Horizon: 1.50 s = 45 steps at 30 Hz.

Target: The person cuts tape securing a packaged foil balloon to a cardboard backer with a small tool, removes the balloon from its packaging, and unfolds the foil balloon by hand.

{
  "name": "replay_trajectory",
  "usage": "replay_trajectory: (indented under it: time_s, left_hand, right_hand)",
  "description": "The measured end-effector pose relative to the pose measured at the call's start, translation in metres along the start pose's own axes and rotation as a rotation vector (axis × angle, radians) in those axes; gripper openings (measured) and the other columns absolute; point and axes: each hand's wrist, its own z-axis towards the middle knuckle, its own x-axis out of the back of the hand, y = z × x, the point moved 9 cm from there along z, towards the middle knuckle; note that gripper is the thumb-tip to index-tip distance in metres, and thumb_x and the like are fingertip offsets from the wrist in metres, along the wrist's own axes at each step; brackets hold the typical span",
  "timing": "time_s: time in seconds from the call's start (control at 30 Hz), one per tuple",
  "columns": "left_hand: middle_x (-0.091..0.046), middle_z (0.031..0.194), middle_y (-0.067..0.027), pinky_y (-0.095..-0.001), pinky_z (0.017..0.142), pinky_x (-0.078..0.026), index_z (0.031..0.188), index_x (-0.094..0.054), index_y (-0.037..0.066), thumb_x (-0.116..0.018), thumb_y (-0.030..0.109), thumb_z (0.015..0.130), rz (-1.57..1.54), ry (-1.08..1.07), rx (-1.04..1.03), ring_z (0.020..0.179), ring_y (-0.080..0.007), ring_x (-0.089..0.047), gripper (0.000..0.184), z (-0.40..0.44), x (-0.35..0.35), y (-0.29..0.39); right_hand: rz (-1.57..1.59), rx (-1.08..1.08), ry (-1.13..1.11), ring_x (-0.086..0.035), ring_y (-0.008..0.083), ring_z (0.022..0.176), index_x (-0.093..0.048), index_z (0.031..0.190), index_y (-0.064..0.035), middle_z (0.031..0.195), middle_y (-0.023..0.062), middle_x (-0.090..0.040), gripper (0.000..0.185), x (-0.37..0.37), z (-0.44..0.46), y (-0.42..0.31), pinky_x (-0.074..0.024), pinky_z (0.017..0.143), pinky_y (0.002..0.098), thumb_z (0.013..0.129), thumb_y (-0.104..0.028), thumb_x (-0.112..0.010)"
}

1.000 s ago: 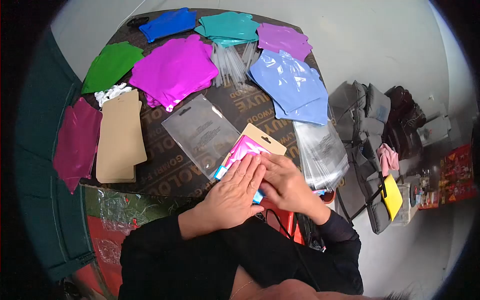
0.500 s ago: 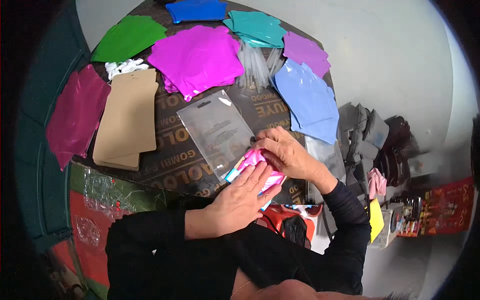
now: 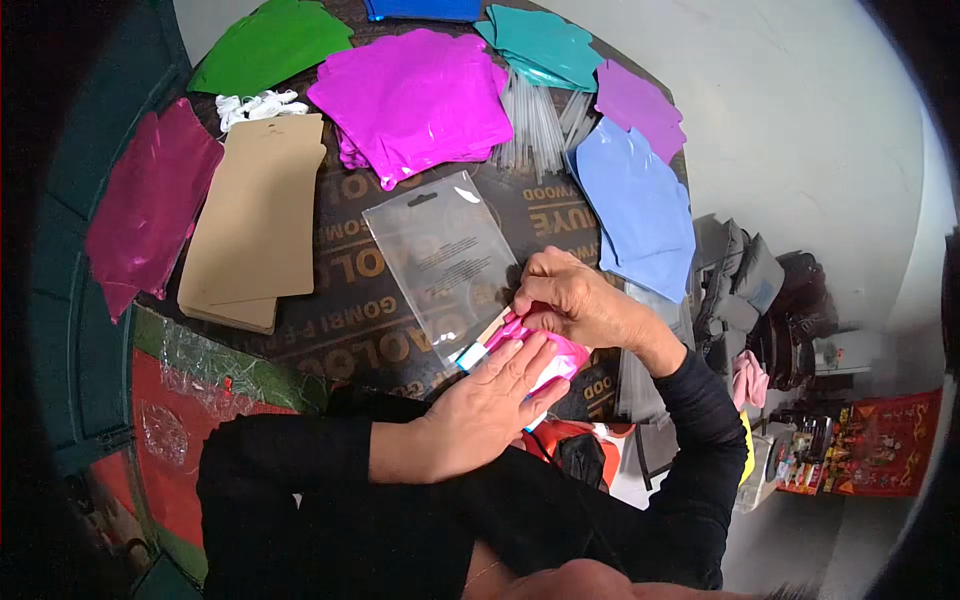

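A bright pink foil sheet [image 3: 570,358], folded small and crumpled, lies over a card with white and blue edges at the table's near side. My left hand [image 3: 485,405] rests on it with fingers stretched out flat, pressing it down. At its upper edge my right hand [image 3: 575,305] is closed in a pinch on the pink foil; the fingertips are partly hidden. The clear plastic bag [image 3: 440,250], with a hang hole and small print, lies just beyond, its lower end reaching the card. How far the card sits inside the bag I cannot tell.
Around the dark printed tabletop [image 3: 350,330] lie stacks of magenta [image 3: 415,105], green [image 3: 270,45], teal [image 3: 545,45], blue [image 3: 635,205] and dark red [image 3: 150,200] foil shapes. Tan cards [image 3: 255,210], white cords [image 3: 260,107] and clear tubes [image 3: 530,125] are also there.
The view has shifted slightly. My right fingers have drawn in on the pink foil's upper edge, and the foil is more bunched beneath them. My left hand stays flat on it.
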Motion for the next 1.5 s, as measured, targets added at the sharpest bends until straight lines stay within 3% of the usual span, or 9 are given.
replay_trajectory:
  time_s: [0.53, 0.7, 0.83, 1.03, 1.37, 1.5]
  left_hand:
    - [-0.035, 0.152, -0.0311, -0.0540, 0.121, -0.009, 0.146, -0.038, 0.001, -0.033, 0.018, 0.098, 0.027, 0.014, 0.024, 0.146, -0.0422, -0.028, 0.052, -0.001, -0.004, 0.001]
    - [-0.035, 0.152, -0.0305, -0.0545, 0.121, -0.010, 0.146, -0.039, 0.001, -0.034, 0.019, 0.098, 0.039, 0.028, 0.035, 0.145, -0.0423, -0.029, 0.052, -0.001, -0.004, 0.001]
    - [-0.036, 0.151, -0.0303, -0.0559, 0.120, -0.010, 0.146, -0.040, 0.001, -0.036, 0.020, 0.098, 0.020, 0.023, 0.035, 0.145, -0.0426, -0.029, 0.052, 0.000, -0.002, 0.000]
    - [-0.045, 0.143, -0.0307, -0.0546, 0.120, -0.017, 0.137, -0.050, 0.002, -0.045, 0.020, 0.093, -0.047, 0.143, 0.055, 0.139, -0.0427, -0.038, 0.048, 0.000, 0.009, -0.004]
    - [-0.045, 0.142, -0.0325, -0.0608, 0.117, -0.019, 0.137, -0.050, 0.001, -0.047, 0.021, 0.092, 0.023, 0.093, 0.049, 0.135, -0.0454, -0.040, 0.049, 0.004, 0.007, -0.002]
    - [-0.047, 0.141, -0.0315, -0.0607, 0.117, -0.018, 0.141, -0.047, -0.001, -0.045, 0.024, 0.095, -0.009, 0.094, 0.069, 0.135, -0.0455, -0.040, 0.052, 0.005, 0.012, -0.004]
  right_hand:
    - [-0.156, 0.034, 0.024, -0.049, 0.0216, 0.091, -0.059, 0.082, -0.0091, 0.090, 0.0003, -0.055, 0.010, -0.002, 0.000, -0.016, -0.0356, 0.088, 0.0339, 0.082, -0.004, -0.066]
    - [-0.208, 0.090, 0.072, -0.048, 0.0227, 0.092, -0.055, 0.077, -0.0112, 0.086, 0.0002, -0.055, 0.016, 0.002, 0.002, -0.023, -0.0337, 0.085, 0.0360, 0.069, -0.005, -0.068]
    - [-0.222, 0.085, 0.009, -0.048, 0.0210, 0.096, -0.058, 0.080, -0.0124, 0.087, -0.0026, -0.054, 0.011, -0.001, 0.003, -0.021, -0.0290, 0.093, 0.0377, 0.081, -0.007, -0.067]
    - [-0.143, 0.083, -0.030, -0.047, 0.0209, 0.098, -0.059, 0.081, -0.0126, 0.087, -0.0019, -0.054, 0.010, -0.003, 0.007, -0.016, -0.0277, 0.095, 0.0398, 0.081, -0.008, -0.067]
    - [-0.150, 0.102, 0.201, -0.049, 0.0234, 0.101, -0.066, 0.098, -0.0135, 0.091, 0.0006, -0.058, 0.015, -0.007, 0.001, -0.016, -0.0280, 0.099, 0.0405, 0.084, -0.009, -0.067]
    - [-0.066, -0.036, 0.363, -0.048, 0.0256, 0.102, -0.065, 0.108, -0.0117, 0.093, 0.0016, -0.059, 0.026, -0.001, -0.008, -0.002, -0.0296, 0.098, 0.0404, 0.083, -0.012, -0.070]
